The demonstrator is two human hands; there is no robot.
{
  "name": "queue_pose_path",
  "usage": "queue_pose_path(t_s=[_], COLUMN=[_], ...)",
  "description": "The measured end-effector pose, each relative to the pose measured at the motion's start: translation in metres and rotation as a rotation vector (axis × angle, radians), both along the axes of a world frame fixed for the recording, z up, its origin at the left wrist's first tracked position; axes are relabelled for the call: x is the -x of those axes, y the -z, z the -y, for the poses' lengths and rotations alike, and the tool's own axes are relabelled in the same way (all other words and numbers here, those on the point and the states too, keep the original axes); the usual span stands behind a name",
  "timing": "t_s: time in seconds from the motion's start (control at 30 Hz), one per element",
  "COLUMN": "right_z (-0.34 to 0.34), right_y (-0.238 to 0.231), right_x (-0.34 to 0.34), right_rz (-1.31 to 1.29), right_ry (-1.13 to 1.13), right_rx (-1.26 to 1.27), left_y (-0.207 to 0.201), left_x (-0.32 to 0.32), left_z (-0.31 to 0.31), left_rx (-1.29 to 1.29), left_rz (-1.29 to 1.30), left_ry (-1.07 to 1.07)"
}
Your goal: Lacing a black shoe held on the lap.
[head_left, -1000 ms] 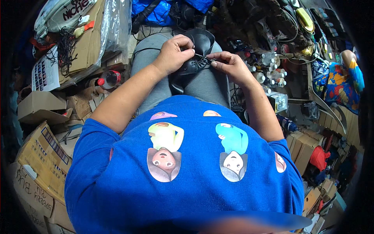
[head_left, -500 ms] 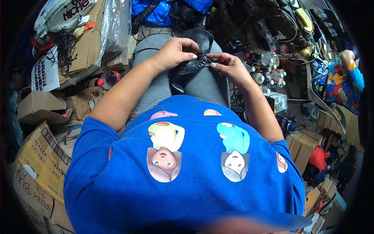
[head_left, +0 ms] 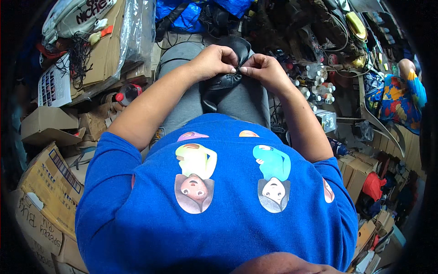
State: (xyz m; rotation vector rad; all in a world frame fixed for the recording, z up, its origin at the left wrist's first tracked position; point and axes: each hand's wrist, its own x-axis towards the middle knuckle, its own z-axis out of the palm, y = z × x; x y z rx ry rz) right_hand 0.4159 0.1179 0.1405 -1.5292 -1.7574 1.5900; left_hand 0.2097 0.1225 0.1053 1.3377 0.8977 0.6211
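On my grey-trousered lap lies a black leather shoe upper (head_left: 221, 84), with gathered edges and a loose strip hanging toward me. My left hand (head_left: 216, 61) is closed in a pinch at its upper edge, thumb against finger. Just right of it, almost touching, my right hand (head_left: 264, 69) pinches at the same spot. Whatever lies between the right fingertips is too small to make out. A curved black flap (head_left: 239, 45) of leather rises behind the fingers.
Flattened cardboard (head_left: 107, 50) and plastic wrap lie at the left, near a red-capped bottle (head_left: 129, 94). Several small bottles (head_left: 321, 89) stand to the right. Open cartons (head_left: 50, 125) sit at my left side; a blue tarp (head_left: 187, 18) lies ahead. Another person's patterned clothing (head_left: 397, 100) shows far right.
My right hand has moved slightly left and its fingers have closed into a tighter pinch beside the left. The left fingertips have shifted a little to the right. The upper stays on my lap.
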Motion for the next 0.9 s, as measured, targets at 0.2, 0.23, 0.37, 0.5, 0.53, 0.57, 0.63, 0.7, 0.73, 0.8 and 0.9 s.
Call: queue_pose_path(t_s=[0.2, 0.23, 0.37, 0.5, 0.53, 0.57, 0.63, 0.7, 0.73, 0.8, 0.9], right_z=[-0.002, -0.004, 0.003, 0.011, 0.017, 0.020, 0.024, 0.030, 0.024, 0.014, 0.017], right_y=[0.005, 0.005, 0.017, 0.017, 0.014, 0.012, 0.008, -0.012, -0.012, -0.017, 0.002], right_x=[-0.016, -0.023, -0.031, -0.032, -0.036, -0.040, -0.055, -0.061, -0.061, -0.054, -0.042], right_rz=[-0.182, -0.206, -0.350, -0.083, -0.058, -0.059, -0.070, -0.268, -0.249, -0.158, -0.091], right_ry=[0.028, 0.042, 0.098, -0.010, 0.018, 0.017, -0.058, 0.086, 0.085, 0.085, 0.046], right_rx=[0.081, 0.117, 0.152, -0.134, -0.083, -0.086, 0.032, 0.210, 0.183, 0.073, 0.088], left_y=[-0.011, -0.011, -0.021, -0.035, -0.036, -0.037, -0.038, -0.044, -0.044, -0.047, -0.042], left_x=[0.017, 0.022, 0.026, 0.012, 0.009, 0.008, 0.008, 0.008, 0.009, 0.009, 0.008], left_z=[-0.002, -0.001, 0.003, 0.000, 0.001, 0.000, -0.004, -0.004, -0.003, -0.006, -0.005], left_rx=[-0.281, -0.281, -0.441, -0.461, -0.485, -0.508, -0.572, -0.637, -0.638, -0.699, -0.661], left_rz=[-0.222, -0.222, -0.422, -0.502, -0.497, -0.495, -0.552, -0.599, -0.600, -0.654, -0.615], left_ry=[-0.016, -0.018, -0.005, 0.124, 0.143, 0.158, 0.208, 0.307, 0.312, 0.337, 0.302])
